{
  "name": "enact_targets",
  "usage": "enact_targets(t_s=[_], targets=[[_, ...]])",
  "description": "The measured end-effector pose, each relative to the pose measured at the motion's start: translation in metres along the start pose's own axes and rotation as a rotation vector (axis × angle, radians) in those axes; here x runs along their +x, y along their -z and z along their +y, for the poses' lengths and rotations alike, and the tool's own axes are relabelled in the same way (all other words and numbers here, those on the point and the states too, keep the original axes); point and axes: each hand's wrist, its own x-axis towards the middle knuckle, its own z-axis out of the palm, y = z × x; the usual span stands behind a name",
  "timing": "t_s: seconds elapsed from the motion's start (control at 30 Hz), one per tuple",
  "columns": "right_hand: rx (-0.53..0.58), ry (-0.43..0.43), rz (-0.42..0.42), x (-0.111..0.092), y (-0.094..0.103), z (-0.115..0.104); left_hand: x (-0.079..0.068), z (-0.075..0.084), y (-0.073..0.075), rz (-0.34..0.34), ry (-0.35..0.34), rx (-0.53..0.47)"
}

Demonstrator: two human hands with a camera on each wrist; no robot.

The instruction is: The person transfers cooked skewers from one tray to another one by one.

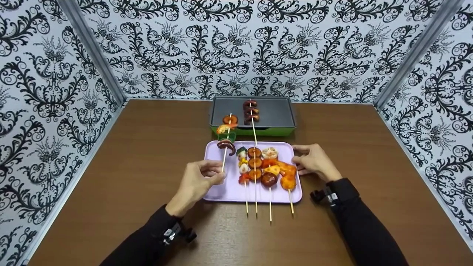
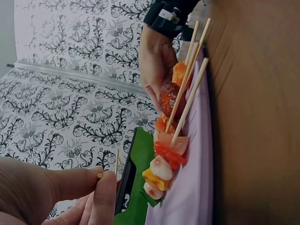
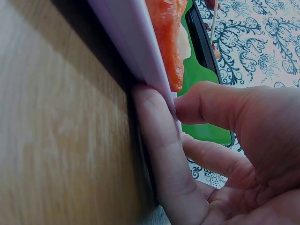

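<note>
My left hand [image 1: 199,181] pinches the bare stick end of a skewer [image 1: 226,143] between thumb and index finger. That skewer carries a round orange-brown slice, a shrimp-like piece, a green piece and a dark curled piece, held up over the left part of a lilac tray [image 1: 229,190]. In the left wrist view the stick's end [image 2: 100,175] shows between the fingertips. My right hand [image 1: 314,162] grips the tray's right rim, thumb on top and index finger [image 3: 161,140] beneath. Several loaded skewers lie on the tray, among them one with a brown ball [image 1: 269,180] and one with orange pieces [image 1: 288,181].
Behind the tray stands a green-sided grill with a dark grey plate [image 1: 273,111]. A skewer of dark curled pieces [image 1: 251,112] lies on it, its stick reaching toward the tray. Patterned panels [image 1: 236,48] enclose the wooden table [image 1: 155,147] at the back and sides.
</note>
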Motion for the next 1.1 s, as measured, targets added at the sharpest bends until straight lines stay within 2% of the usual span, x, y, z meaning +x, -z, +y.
enact_targets(t_s=[0.13, 0.7, 1.1], targets=[[0.000, 0.001, -0.001, 0.000, 0.000, -0.001, -0.006, -0.002, 0.001, -0.004, 0.000, 0.043], [0.000, 0.004, -0.014, 0.000, 0.001, 0.002, -0.024, -0.017, 0.004, -0.060, -0.002, 0.116], [-0.009, 0.001, 0.006, -0.002, 0.000, 0.000, -0.036, -0.020, -0.002, -0.124, 0.073, 0.048]])
